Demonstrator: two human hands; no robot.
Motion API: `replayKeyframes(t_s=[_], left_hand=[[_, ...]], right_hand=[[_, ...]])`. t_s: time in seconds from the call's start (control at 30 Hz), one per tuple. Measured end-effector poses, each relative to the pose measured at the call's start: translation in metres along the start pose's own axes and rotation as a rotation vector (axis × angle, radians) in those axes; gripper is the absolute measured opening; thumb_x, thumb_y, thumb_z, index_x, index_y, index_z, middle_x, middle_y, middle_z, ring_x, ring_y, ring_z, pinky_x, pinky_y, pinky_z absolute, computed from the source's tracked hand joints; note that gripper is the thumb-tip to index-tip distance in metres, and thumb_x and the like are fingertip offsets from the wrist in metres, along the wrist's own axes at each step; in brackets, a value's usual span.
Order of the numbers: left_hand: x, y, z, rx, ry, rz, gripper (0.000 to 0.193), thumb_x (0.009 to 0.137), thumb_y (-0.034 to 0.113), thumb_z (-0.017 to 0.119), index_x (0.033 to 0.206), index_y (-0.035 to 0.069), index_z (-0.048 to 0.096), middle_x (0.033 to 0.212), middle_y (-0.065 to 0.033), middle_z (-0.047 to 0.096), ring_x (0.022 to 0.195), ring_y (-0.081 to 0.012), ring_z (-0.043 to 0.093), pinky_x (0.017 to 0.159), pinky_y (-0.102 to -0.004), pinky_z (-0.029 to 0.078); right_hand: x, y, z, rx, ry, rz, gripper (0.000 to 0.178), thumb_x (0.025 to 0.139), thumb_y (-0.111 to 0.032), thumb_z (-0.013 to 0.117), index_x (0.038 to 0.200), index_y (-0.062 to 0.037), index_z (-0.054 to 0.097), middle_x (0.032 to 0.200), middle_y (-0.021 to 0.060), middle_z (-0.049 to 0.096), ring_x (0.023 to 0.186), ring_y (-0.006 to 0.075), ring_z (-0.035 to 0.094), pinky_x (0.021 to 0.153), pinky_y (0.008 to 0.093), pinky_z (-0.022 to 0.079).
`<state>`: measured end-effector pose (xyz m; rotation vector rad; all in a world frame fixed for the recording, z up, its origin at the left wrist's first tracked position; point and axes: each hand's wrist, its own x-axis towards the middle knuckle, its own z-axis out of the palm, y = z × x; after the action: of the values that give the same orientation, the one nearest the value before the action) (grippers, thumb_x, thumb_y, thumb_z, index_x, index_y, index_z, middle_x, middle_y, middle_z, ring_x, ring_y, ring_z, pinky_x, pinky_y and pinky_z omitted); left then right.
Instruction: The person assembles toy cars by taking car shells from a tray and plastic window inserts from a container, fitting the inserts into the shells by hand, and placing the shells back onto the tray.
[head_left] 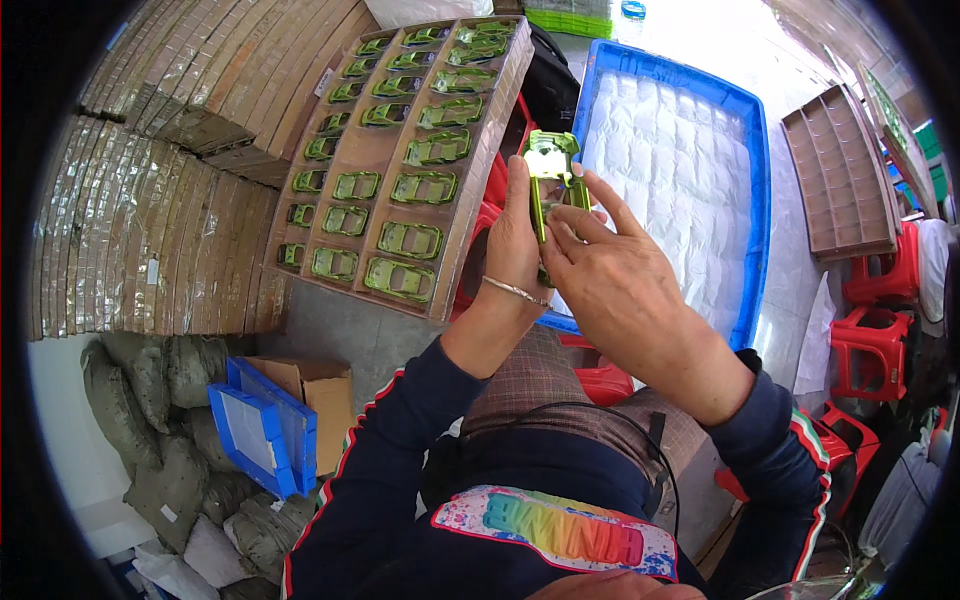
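Observation:
A shiny green toy car body [552, 160], with window openings through it, is held up in front of me between both hands. My left hand [513, 235] grips its left side, the thumb lying along the edge. My right hand [620, 270] reaches over its near end, fingers bent and touching its right side and the opening; what the fingertips press on is partly hidden. To the left, a brown compartment tray [372, 150] bears rows of similar green car bodies [410, 240]. Right of my hands lies a blue crate [757, 200] lined with white padded wrapping [670, 160].
Stacked brown trays [150, 230] rise at the left. Grey sacks [170, 480], blue bins [250, 430] and a cardboard box [325, 395] stand at lower left. Red stools [870, 350] and a divided brown tray [838, 170] are at the right. A dark cable [590, 408] crosses my lap.

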<state>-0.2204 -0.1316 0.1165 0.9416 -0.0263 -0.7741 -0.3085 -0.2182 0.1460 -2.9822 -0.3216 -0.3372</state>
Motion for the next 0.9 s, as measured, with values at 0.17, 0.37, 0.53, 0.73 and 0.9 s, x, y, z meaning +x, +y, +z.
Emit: replayKeyframes(t_s=[0.17,0.37,0.53,0.73,0.9], left_hand=[[0.010,-0.008,-0.020,0.014,0.023,-0.006,0.059,0.096,0.059,0.037,0.113,0.005,0.056,0.101,-0.0098,0.063,0.090,-0.0194,0.064,0.073,-0.0316,0.056],[0.014,0.000,-0.029,-0.181,-0.298,-0.026,0.042,0.099,0.036,0.044,0.127,0.005,0.045,0.110,-0.0155,0.060,0.110,-0.0289,0.059,0.092,-0.0397,0.052],[0.007,0.011,-0.029,-0.174,-0.305,-0.001,0.061,0.074,-0.004,0.040,0.135,0.003,0.038,0.126,-0.0190,0.052,0.122,-0.0330,0.051,0.101,-0.0430,0.045],[0.004,0.001,-0.029,0.144,-0.193,0.313,0.067,0.067,-0.009,0.038,0.134,-0.002,0.038,0.131,-0.0210,0.051,0.124,-0.0347,0.050,0.102,-0.0437,0.045],[0.000,-0.010,-0.033,0.564,-0.230,0.544,0.061,0.073,-0.015,0.037,0.133,-0.003,0.037,0.126,-0.0158,0.054,0.116,-0.0224,0.056,0.099,-0.0329,0.043]], right_hand=[[0.001,-0.003,0.011,-0.003,0.077,-0.006,0.036,0.076,-0.009,0.054,0.106,0.0085,0.062,0.108,0.0156,0.065,0.115,0.0235,0.054,0.117,0.0435,0.019],[-0.005,0.004,0.018,0.104,0.147,0.103,0.041,0.072,0.002,0.057,0.109,-0.0113,0.066,0.122,0.0050,0.063,0.126,0.0217,0.048,0.116,0.0490,0.017],[-0.012,0.009,0.013,0.221,0.344,0.116,0.034,0.073,0.001,0.062,0.106,-0.0078,0.065,0.116,0.0050,0.064,0.113,0.0245,0.055,0.107,0.0467,0.029],[-0.009,-0.002,0.038,0.775,0.544,0.542,0.035,0.081,-0.013,0.071,0.111,-0.0016,0.057,0.096,0.0133,0.066,0.083,0.0250,0.064,0.070,0.0355,0.049],[-0.005,-0.005,0.062,1.383,0.478,0.681,0.019,0.089,-0.006,0.060,0.105,0.0036,0.056,0.081,0.0129,0.067,0.070,0.0131,0.063,0.062,0.0284,0.048]])
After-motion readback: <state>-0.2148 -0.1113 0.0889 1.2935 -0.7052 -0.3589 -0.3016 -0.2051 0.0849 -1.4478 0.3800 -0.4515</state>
